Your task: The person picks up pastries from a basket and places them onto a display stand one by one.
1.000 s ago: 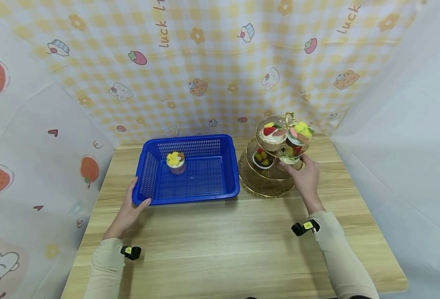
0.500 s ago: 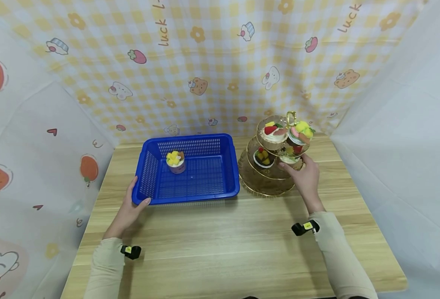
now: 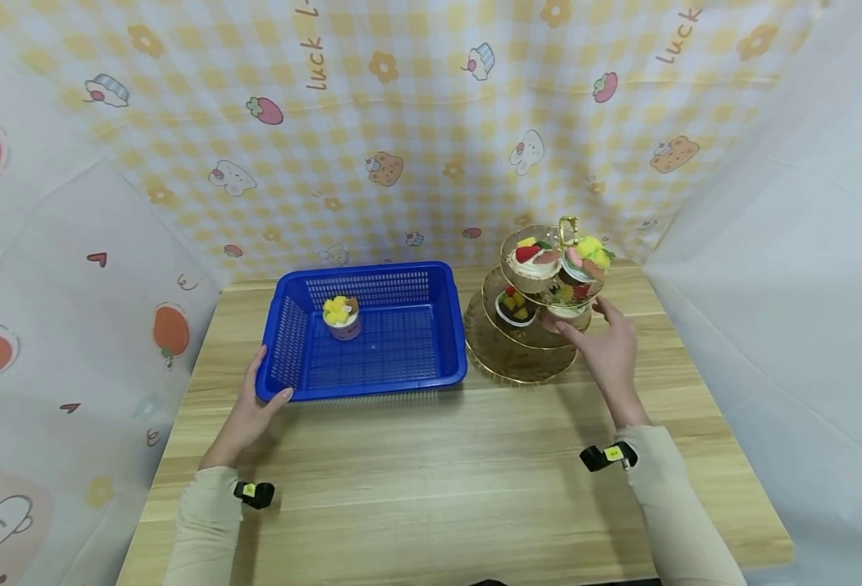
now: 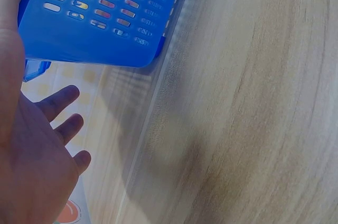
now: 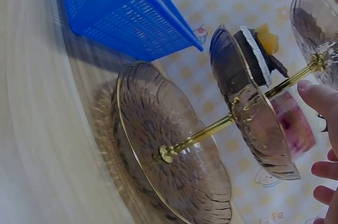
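Observation:
My left hand [image 3: 246,415] rests at the front left corner of a blue plastic basket [image 3: 372,393]. Its thumb lies along the front rim, while several straight fingers show apart from the basket in the left wrist view. Inside the basket stands a dessert cup [image 3: 344,325] topped with yellow cubes. At the right, my right hand [image 3: 610,350] has its thumb and fingers spread around a pink-and-white dessert cup [image 5: 296,124] on the middle tier of a three-tier stand [image 3: 522,376]. The thumb tip is close over that cup in the right wrist view.
On the middle tier also sits a dark chocolate cup [image 3: 516,309] with orange pieces. Above, the top tier bears a cream cup [image 3: 535,268] with strawberry and a yellow-topped cup [image 3: 584,264]. A patterned curtain [image 3: 431,122] hangs behind the wooden table [image 3: 438,488].
My right hand has moved slightly right, its fingers spreading away from the pink-and-white cup, which stays on the middle tier. My left hand stays at the basket corner.

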